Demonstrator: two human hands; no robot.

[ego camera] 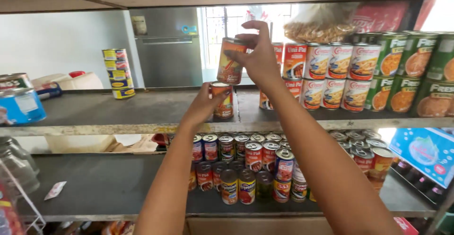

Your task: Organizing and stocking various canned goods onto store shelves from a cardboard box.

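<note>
Fingers point(246, 38) of the right hand point(259, 57) pinch the top can point(231, 61); the left hand point(204, 103) wraps the lower can point(223, 100). Set off-centre (the rims look narrow), the top can could slide off the shelf point(142, 109).

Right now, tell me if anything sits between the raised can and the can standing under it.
Nothing visible: the raised can in the right hand hangs over the lower can, held by the left hand, open air between.

Partly hidden: lower can point(223, 101), left side behind my left hand point(204, 103); upper can point(230, 61), right side behind my right hand point(257, 55). Cut by frame edge: green cans point(442, 74) at right, blue tin point(21, 106) at left. Back-row cans point(265, 138) on lower shelf point(109, 183), labels out of sight.
</note>
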